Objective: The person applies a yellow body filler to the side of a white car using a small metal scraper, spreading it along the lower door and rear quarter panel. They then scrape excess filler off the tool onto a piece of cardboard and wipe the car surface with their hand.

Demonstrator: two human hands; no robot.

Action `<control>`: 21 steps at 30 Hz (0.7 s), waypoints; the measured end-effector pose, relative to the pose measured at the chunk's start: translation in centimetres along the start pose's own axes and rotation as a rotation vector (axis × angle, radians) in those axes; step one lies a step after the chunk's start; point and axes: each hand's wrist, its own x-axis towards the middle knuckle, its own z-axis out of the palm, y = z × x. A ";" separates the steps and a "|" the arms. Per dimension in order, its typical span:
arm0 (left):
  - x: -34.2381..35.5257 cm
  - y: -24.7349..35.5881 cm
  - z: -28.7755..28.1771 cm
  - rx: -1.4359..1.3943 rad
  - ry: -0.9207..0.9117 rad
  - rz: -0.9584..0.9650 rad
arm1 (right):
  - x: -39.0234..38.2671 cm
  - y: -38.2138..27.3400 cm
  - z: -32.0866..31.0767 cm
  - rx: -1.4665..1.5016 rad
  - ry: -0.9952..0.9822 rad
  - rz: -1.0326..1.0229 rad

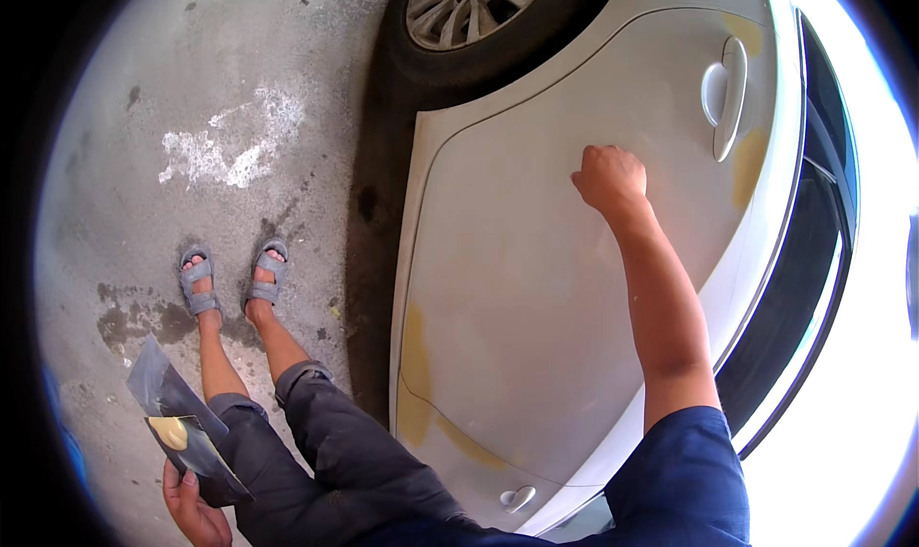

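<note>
My left hand (196, 513) grips dark flat scrapers or plates (212, 466) at the lower left; one bears a blob of yellow paste (170, 434), and a translucent grey blade (161, 375) shows behind it. My right hand (611, 176) is curled on or just over the pale car's rear door (517, 260), left of and below the door handle (729, 97); its palm is hidden. Yellowish smeared patches (414, 356) mark the door's edges, some near that handle.
A wheel (469, 6) is at the top, and a dark window (780, 298) runs along the right. My sandalled feet (198, 284) stand on stained concrete (134, 164) beside the car. A second handle (517, 499) shows at the bottom.
</note>
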 end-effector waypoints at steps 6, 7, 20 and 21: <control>0.9 -2.3 -3.3 0.019 0.009 -0.035 | -0.5 -2.3 -4.2 -0.142 -0.175 0.033; 0.9 -3.0 -4.6 0.010 0.024 -0.057 | -0.8 -2.7 -4.7 -0.154 -0.168 0.023; 1.3 -4.4 -7.1 -0.092 0.042 -0.134 | -0.7 -3.3 -6.5 -0.236 -0.207 0.032; 1.3 -4.5 -7.1 -0.089 0.050 -0.124 | -0.5 -3.3 -6.5 -0.231 -0.229 0.035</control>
